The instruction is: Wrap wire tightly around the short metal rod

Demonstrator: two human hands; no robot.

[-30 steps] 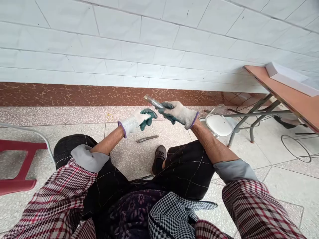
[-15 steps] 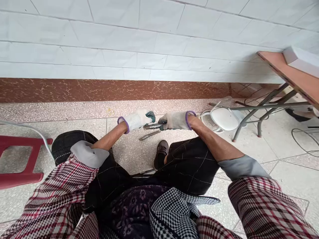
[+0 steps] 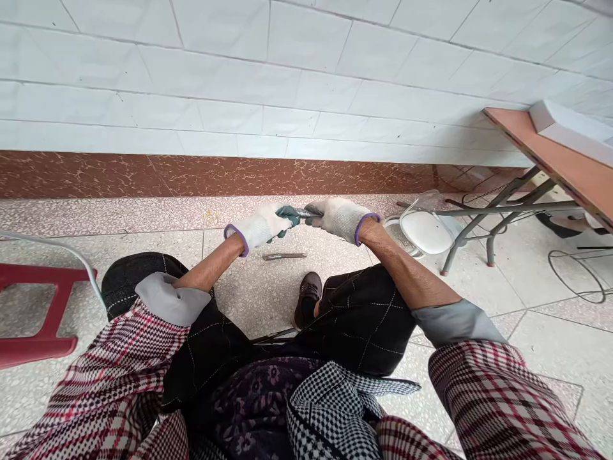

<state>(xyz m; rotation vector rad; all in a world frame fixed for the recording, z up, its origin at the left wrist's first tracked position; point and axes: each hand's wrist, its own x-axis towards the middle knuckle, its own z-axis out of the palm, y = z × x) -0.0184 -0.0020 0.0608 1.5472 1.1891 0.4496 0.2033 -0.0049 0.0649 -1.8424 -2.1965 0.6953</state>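
Note:
A short silver metal rod with a ribbed, thread-like surface (image 3: 302,213) spans the gap between my two gloved hands, held above the floor. Its left end is wrapped by the green-coated fingers of my left hand (image 3: 276,222). My right hand (image 3: 328,213) grips the other end, so only the middle of the rod shows. Both hands wear white gloves with purple cuffs. Below them, a similar rod (image 3: 284,256) lies on the speckled floor, its left part ribbed and its right part smoother.
A white tiled wall (image 3: 230,83) rises ahead above a red-brown baseboard (image 3: 230,177). At right are a white seat (image 3: 428,231), a wooden-topped table (image 3: 555,144) with metal legs, and a cable (image 3: 577,281). On the left is a red plastic stool (image 3: 52,313).
Both hands have lifted toward the wall with the rod. My left hand, whose fingers were beside the rod's free end, now closes around it. The rod on the floor appears turned more level.

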